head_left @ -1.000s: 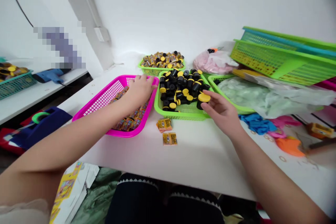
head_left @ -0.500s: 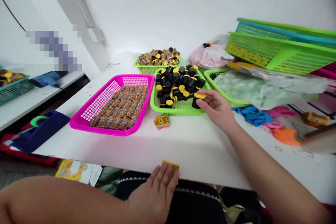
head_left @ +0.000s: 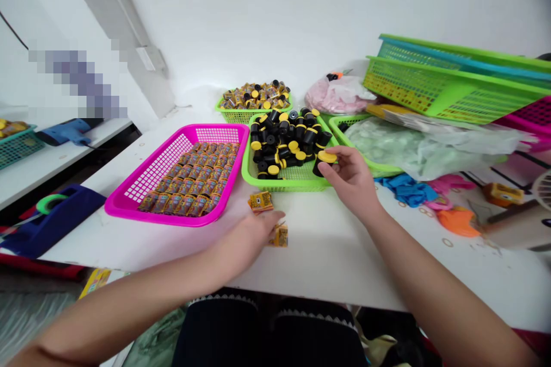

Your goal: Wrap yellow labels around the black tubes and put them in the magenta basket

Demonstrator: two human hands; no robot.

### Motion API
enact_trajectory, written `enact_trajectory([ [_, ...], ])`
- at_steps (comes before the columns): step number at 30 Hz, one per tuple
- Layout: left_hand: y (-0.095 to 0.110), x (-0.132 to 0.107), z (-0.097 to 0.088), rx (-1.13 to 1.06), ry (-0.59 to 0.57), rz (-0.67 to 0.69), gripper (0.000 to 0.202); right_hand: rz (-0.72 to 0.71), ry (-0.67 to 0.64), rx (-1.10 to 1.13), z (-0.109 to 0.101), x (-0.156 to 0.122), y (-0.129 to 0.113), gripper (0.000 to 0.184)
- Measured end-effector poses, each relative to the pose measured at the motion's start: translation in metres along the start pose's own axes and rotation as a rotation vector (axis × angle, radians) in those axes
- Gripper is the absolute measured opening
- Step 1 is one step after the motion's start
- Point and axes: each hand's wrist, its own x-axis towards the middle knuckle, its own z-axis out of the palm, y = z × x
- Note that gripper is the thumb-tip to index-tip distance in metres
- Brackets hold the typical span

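My right hand pinches a black film canister with a yellow lid, held upright at the front right corner of the green basket. That basket holds a loose heap of similar black canisters. My left hand is over the table in front of the baskets, its fingers closed at a small yellow printed label; the fingertips are partly hidden. Just beyond it lies a small stack of the same labels. To the left, a pink basket holds rows of labelled canisters.
Behind stands another green basket of labelled canisters. Stacked green and blue baskets and plastic bags fill the right. Blue and orange scraps lie nearby. A blue tape dispenser sits at the left edge.
My left hand has moved from the table's front edge up toward the label stack, and the label has moved with it. My right hand still holds the canister; the view shifted slightly.
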Motion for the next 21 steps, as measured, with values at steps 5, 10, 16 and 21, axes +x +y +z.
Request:
enact_trajectory([
  [5,0.004,0.032,-0.011,-0.497,0.187,0.134,0.018,0.067,-0.060,0.110,0.003,-0.006,-0.004,0.042],
  [10,-0.013,0.053,0.008,-0.783,0.257,0.059,0.040,0.222,-0.134,0.171,0.002,-0.012,-0.007,0.035],
  [16,-0.029,0.046,0.021,-0.906,0.233,0.201,0.068,0.326,-0.217,0.236,0.007,-0.017,-0.013,0.027],
  [21,-0.028,0.042,0.023,-0.960,0.315,0.242,0.075,0.376,-0.280,0.273,0.011,-0.020,-0.020,0.025],
])
